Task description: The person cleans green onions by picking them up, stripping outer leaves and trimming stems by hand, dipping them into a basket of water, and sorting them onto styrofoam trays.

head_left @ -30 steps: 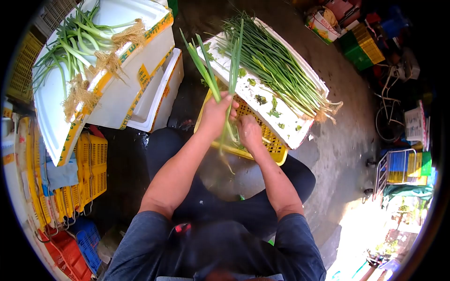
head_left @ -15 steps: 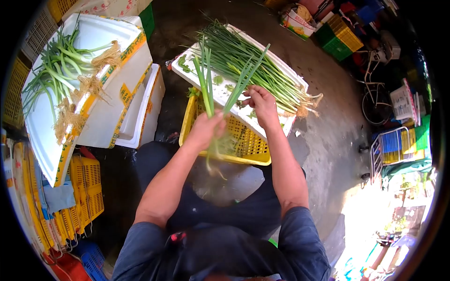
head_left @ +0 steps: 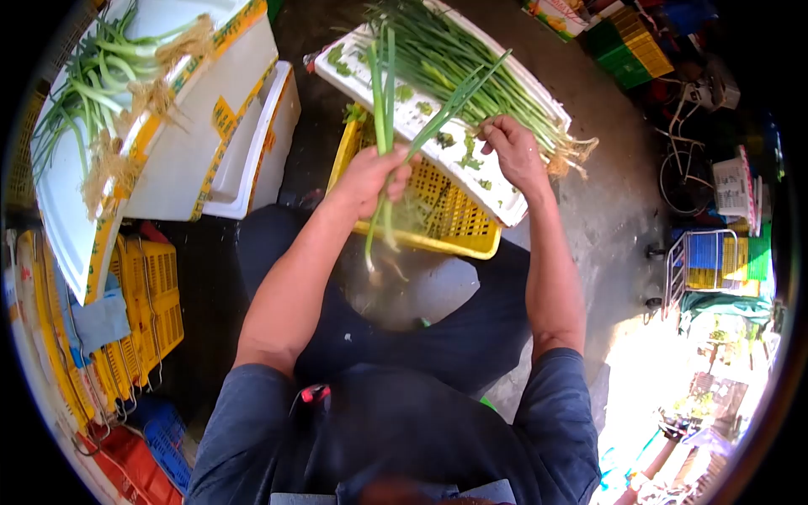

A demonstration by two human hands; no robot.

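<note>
My left hand (head_left: pixel 370 178) is closed around a few scallions (head_left: pixel 382 101), their green leaves pointing up and away and their pale root ends hanging below the fist. Beside the large heap of scallions (head_left: pixel 459 71) is my right hand (head_left: pixel 513 151), its thumb and fingers pinched together; whatever may be between them is too small to make out. That heap lies on a white foam lid (head_left: pixel 431 150) scattered with bits of green leaf, its roots towards the right. Under the lid's near edge stands a yellow plastic crate (head_left: pixel 438 242), below my left hand.
At left, white foam boxes (head_left: pixel 172 172) carry more scallions (head_left: pixel 114 71) with long tan roots. Yellow crates (head_left: pixel 156 295) and a blue basket (head_left: pixel 166 442) stand at lower left. To the right are a metal trolley (head_left: pixel 703 261) and a bicycle wheel (head_left: pixel 686 181).
My right hand has moved right and slightly up, away from the scallions in my left hand towards the heap. My left hand keeps its hold. The view has shifted a little.
</note>
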